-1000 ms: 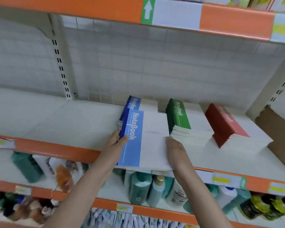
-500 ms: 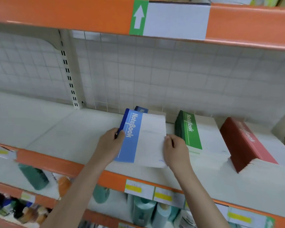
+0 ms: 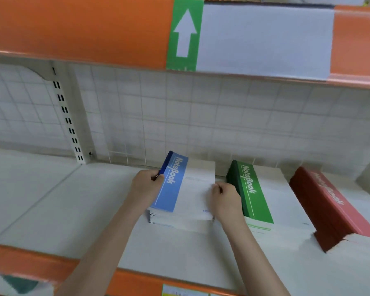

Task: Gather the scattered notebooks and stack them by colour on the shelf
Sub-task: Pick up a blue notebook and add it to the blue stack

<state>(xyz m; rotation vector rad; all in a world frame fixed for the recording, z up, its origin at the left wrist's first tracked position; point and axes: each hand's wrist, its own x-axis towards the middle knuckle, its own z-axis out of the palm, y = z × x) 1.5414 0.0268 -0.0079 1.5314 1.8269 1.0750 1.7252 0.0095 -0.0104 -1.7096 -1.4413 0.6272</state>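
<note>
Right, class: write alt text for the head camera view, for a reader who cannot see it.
Two hands, the left hand and the right hand, grip a blue notebook by its sides on top of the blue stack on a white shelf. To its right sit a green stack and a red stack.

Above I see an orange shelf edge (image 3: 77, 28) bearing a green arrow label (image 3: 184, 35) beside a blank white strip (image 3: 265, 41); behind, a white wire grid (image 3: 201, 116) and slotted upright (image 3: 67, 116).
</note>
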